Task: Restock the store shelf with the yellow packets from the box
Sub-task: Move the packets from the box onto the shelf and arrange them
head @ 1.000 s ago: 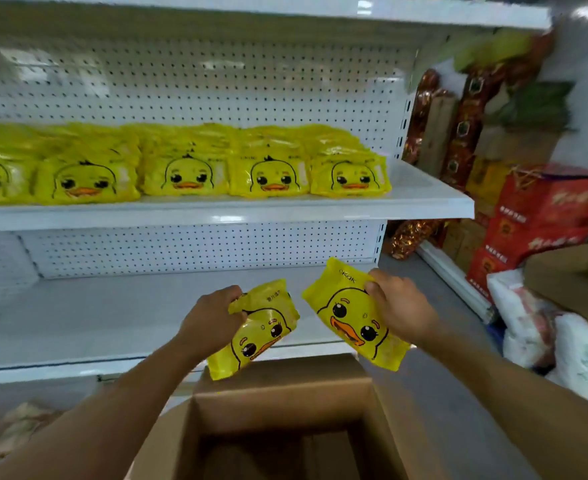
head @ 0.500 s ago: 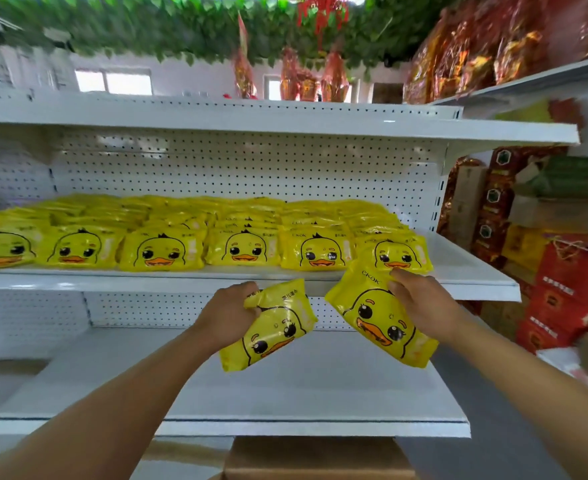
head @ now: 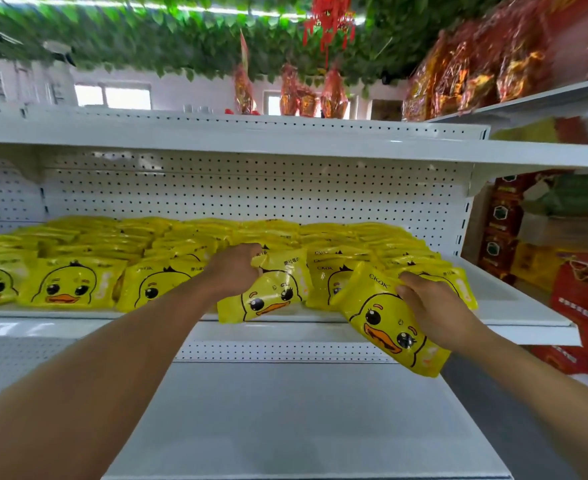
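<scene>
Two hands are each gripping one yellow duck packet: left hand [head: 234, 270] fingers curling around one packet [head: 268, 292], right hand [head: 431, 306] fingers pinching another [head: 389, 327], at the stocked shelf [head: 514, 306].

Packets [head: 188, 258] lie in rows on the shelf [head: 514, 306], boxes [head: 583, 299] right.

1. Left-held yellow packet [head: 268, 294]: glossy, printed with a duck face, tilted, gripped at its top edge, over the shelf's [head: 527, 317] front lip.
2. Right-held yellow packet [head: 389, 323]: same duck print, slanted, hanging past the shelf's edge.
3. Stocked packets [head: 74, 285]: rows lying flat, duck faces forward, filling the white shelf.
</scene>
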